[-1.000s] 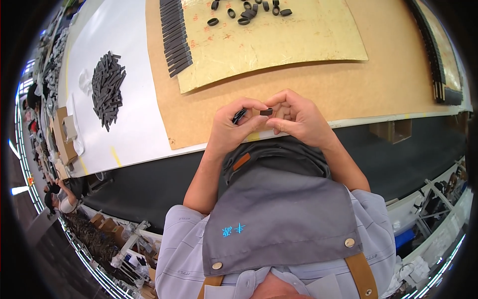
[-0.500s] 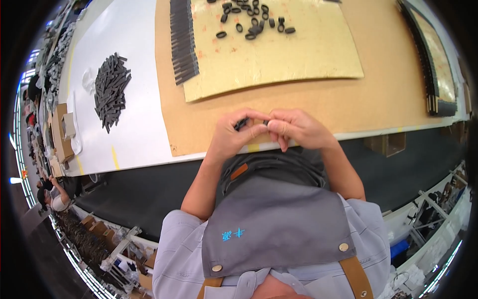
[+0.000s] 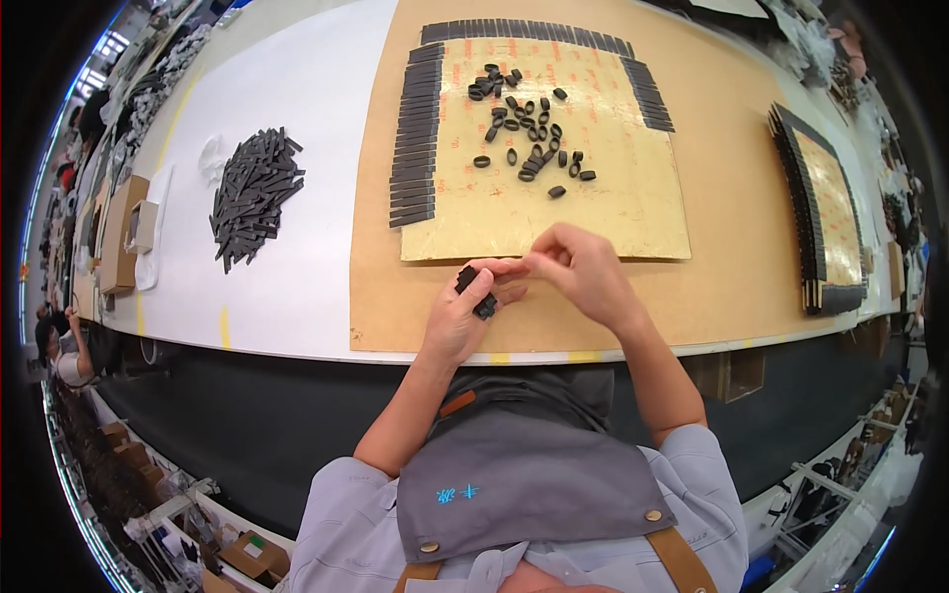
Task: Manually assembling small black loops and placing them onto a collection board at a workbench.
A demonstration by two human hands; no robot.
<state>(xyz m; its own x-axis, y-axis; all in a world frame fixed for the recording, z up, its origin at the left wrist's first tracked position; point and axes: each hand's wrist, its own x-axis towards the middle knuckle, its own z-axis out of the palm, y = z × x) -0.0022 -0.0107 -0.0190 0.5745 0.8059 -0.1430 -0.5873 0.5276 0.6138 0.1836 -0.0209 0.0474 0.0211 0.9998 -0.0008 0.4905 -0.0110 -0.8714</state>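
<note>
My left hand [image 3: 463, 318] is closed around a small bundle of short black strips [image 3: 482, 304], which juts out beside the thumb. Its fingers stretch toward my right hand [image 3: 585, 272], whose thumb and forefinger are pinched together at the left fingertips. Whatever that pinch may hold is hidden. Just beyond the hands lies a yellowish board [image 3: 465, 232] with several small black rings [image 3: 539, 158] scattered over it. One black ring [image 3: 557, 193] is nearer to my right hand than the others.
Flat black strips [image 3: 413, 158] line the board's left, far and upper right edges. Left, on the white tabletop [image 3: 297, 296], sits a heap of black strips [image 3: 255, 193]. A second strip-edged board [image 3: 832, 198] is at the right, a cardboard box [image 3: 124, 232] far left.
My right hand has moved up and away from me, and the black piece between the fingertips no longer shows. One more ring lies at the board's near side. The view now takes in more of the table.
</note>
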